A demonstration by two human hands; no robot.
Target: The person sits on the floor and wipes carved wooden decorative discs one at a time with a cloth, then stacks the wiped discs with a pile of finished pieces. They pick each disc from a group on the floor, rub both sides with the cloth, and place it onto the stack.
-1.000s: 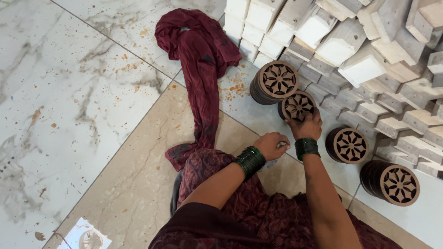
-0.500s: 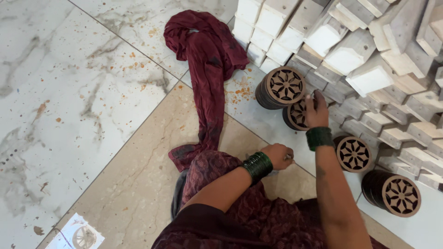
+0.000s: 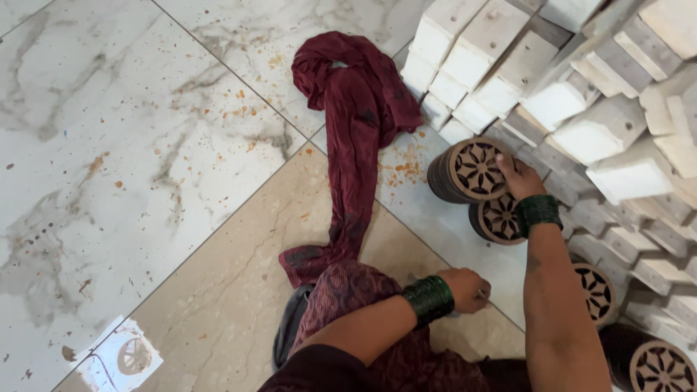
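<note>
Fingers of the right hand point(image 3: 519, 178) lie flat and close together on the top round brown wooden disc stack with a carved flower pattern point(image 3: 468, 171), touching its right edge. Just under those fingers sits a second round carved wooden disc stack point(image 3: 497, 219), partly hidden by the wrist, which wears dark green bangles point(image 3: 538, 212). The left hand point(image 3: 468, 289) is low on the floor, nearer the body, with its fingers curled in tight; something small and pale seems to be pinched at the fingertips, but it is too small to tell what it is. That wrist wears green bangles point(image 3: 430, 299) too. To the right of the left fingers, past the right arm, is a third carved wooden disc stack point(image 3: 597, 292), and a fourth carved disc stack point(image 3: 657, 364) lies in the bottom corner. Above and to the right of the right fingers is a big pile of white painted wooden blocks point(image 3: 573, 94), leaning on each other. To the left of the right fingers lies a long dark red crumpled cloth point(image 3: 356, 138) on the grey and tan marble floor point(image 3: 145, 145), which has little orange specks on it. A small shiny wrapper with a round picture point(image 3: 123, 357) lies far to the left of the left fingers.
</note>
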